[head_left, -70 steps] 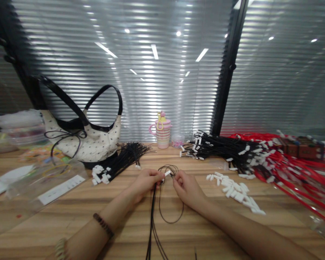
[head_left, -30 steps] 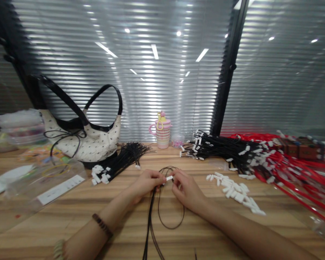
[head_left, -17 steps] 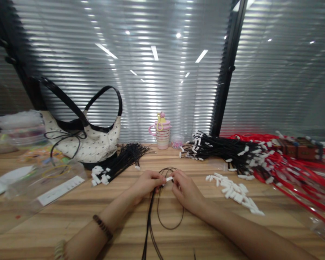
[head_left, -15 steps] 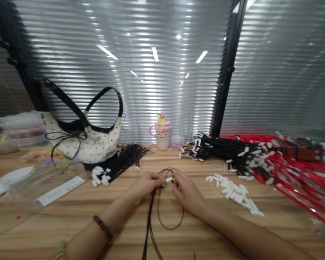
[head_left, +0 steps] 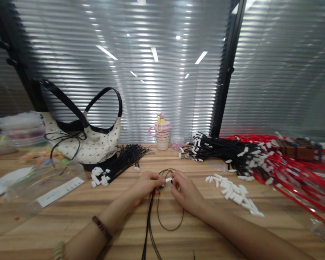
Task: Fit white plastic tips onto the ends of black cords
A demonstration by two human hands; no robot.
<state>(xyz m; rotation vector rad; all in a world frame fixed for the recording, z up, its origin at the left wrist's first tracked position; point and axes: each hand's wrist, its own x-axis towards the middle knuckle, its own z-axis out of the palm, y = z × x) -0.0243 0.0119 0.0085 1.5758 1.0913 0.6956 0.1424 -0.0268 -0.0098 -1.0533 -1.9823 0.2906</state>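
Note:
My left hand (head_left: pixel 145 185) and my right hand (head_left: pixel 184 191) meet over the wooden table (head_left: pixel 70 220), fingertips pinched together on a small white clip (head_left: pixel 168 179) fitted to a thin black cord (head_left: pixel 162 209). The cord loops between the hands and trails down toward me. A small loop of it shows just above the fingers.
Loose white clips (head_left: pixel 234 191) lie right of my hands. Bundles of black cords with clips (head_left: pixel 219 150) and red cords (head_left: pixel 287 169) fill the right. Another black bundle (head_left: pixel 119 162), a dotted handbag (head_left: pixel 83 139), a striped cup (head_left: pixel 162 135) and clear plastic bags (head_left: pixel 43 180) sit left and behind.
Both hands stay pinched on the clip; it shifted slightly lower and toward the right fingers. The view tilted a little.

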